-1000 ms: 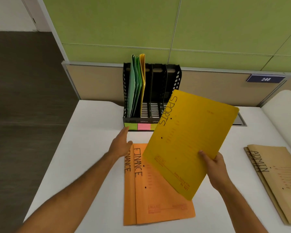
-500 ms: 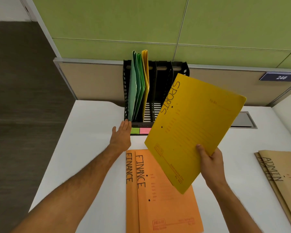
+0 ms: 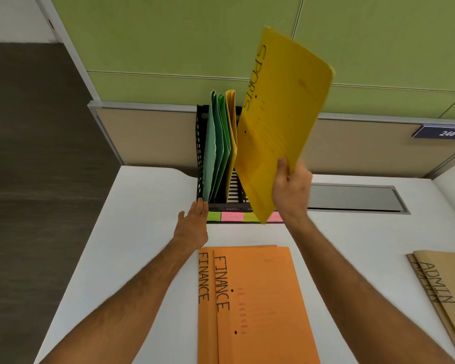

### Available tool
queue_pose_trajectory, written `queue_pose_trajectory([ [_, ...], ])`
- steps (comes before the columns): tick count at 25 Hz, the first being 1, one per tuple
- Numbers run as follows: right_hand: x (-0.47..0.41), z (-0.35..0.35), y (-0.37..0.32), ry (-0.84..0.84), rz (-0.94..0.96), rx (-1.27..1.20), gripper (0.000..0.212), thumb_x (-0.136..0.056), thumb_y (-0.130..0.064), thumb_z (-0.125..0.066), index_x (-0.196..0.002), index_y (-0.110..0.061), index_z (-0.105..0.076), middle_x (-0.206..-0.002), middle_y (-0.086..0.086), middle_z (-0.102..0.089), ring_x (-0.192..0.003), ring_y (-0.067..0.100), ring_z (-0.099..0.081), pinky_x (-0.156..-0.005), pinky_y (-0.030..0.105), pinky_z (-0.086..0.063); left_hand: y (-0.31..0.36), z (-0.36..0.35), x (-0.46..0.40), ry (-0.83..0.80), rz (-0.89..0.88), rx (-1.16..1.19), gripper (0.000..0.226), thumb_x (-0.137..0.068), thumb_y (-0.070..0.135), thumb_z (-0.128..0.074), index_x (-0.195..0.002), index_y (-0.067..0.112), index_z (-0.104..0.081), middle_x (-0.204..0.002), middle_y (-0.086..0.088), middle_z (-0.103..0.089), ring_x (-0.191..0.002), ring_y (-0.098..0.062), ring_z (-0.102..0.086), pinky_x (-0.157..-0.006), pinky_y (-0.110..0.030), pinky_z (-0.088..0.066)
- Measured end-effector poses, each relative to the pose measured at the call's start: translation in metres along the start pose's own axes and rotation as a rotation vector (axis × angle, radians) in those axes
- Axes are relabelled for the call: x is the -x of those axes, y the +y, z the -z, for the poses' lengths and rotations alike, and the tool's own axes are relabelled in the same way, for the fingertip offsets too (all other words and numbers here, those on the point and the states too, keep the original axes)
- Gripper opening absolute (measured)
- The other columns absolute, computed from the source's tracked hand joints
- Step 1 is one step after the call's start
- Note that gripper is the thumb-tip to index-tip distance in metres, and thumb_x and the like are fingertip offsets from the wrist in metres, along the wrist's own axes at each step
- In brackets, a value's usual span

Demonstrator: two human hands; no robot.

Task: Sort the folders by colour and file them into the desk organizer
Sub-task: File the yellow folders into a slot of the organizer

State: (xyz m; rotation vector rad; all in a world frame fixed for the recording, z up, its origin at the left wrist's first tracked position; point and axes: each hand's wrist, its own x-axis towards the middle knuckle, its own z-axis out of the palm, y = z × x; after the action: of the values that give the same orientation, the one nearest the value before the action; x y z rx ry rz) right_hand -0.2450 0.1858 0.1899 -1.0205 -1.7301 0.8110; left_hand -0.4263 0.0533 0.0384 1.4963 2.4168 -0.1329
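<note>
At 12 o'clock on the white desk (image 3: 142, 232), hard against the partition (image 3: 147, 135), stands the black organizer (image 3: 199, 153). Its left slots hold green folders (image 3: 216, 151) and one yellow folder (image 3: 231, 137), all upright. Slots to the right of those show bare slatted floor, but the view into them is mostly blocked by the yellow SPORTS folder (image 3: 281, 114).

R hand (image 3: 290, 191) grasps that SPORTS folder near its lower edge, thumb on the front face, fingers wrapped behind. Folder is up in the air, tilted, top corner at approx 1 o'clock, bottom corner hanging just in front of the coloured labels (image 3: 231, 216) on the organizer's front lip. Its left edge sits just beside the filed yellow folder; can't tell if they touch.

L hand (image 3: 193, 227) is flat, fingers straight, tips touching the organizer's front-left corner, holding nothing.

At 6 o'clock, two orange FINANCE folders (image 3: 258, 306) lie overlapped on the desk, top edge near both wrists. At 4 o'clock, brown ADMIN folders (image 3: 447, 285) lie stacked, well apart from the orange ones. Bare desk between the stacks. A grey cable hatch (image 3: 352, 198) sits at 2 o'clock, right of the organizer.
</note>
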Motion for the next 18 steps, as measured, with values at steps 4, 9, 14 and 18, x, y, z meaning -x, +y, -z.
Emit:
queue_pose_trajectory([
  [4,-0.033,-0.052,0.011,-0.049,0.073,0.081,0.038,-0.107,-0.026,-0.040,-0.141,-0.010,-0.049,-0.090,0.002,-0.068,-0.059,-0.004,-0.048,-0.051,0.008,-0.035,0.000,0.000,-0.001,0.023,-0.003,0.039,0.090,-0.094,0.019,-0.060,-0.161,0.014,0.001,-0.169,-0.006,0.003,-0.156,-0.023,-0.004,-0.124,-0.049,-0.016],
  [9,-0.046,-0.092,0.027,-0.091,0.102,0.082,0.046,-0.107,-0.024,-0.040,-0.152,-0.018,-0.035,-0.108,0.006,-0.071,-0.073,0.006,-0.063,-0.064,0.010,-0.051,-0.003,-0.005,-0.006,0.044,-0.006,0.048,0.089,-0.095,0.020,-0.061,-0.161,0.016,-0.001,-0.170,-0.006,0.002,-0.156,-0.023,-0.005,-0.123,-0.049,-0.018],
  [14,-0.029,-0.116,0.050,-0.185,0.062,0.062,0.057,-0.103,-0.018,-0.048,-0.154,-0.023,-0.024,-0.113,0.002,-0.065,-0.084,0.002,-0.057,-0.065,-0.007,-0.040,-0.006,-0.006,-0.009,0.069,-0.014,0.067,0.090,-0.093,0.019,-0.063,-0.161,0.015,-0.004,-0.169,-0.005,-0.001,-0.156,-0.023,-0.007,-0.123,-0.050,-0.020],
  [18,-0.021,-0.129,0.063,-0.263,-0.050,0.118,0.055,-0.101,-0.016,-0.051,-0.152,-0.019,-0.028,-0.098,-0.004,-0.061,-0.076,0.008,-0.062,-0.073,0.023,-0.058,-0.006,-0.005,-0.008,0.072,-0.019,0.088,0.089,-0.093,0.018,-0.063,-0.161,0.015,-0.005,-0.169,-0.006,-0.002,-0.156,-0.023,-0.008,-0.123,-0.050,-0.019],
])
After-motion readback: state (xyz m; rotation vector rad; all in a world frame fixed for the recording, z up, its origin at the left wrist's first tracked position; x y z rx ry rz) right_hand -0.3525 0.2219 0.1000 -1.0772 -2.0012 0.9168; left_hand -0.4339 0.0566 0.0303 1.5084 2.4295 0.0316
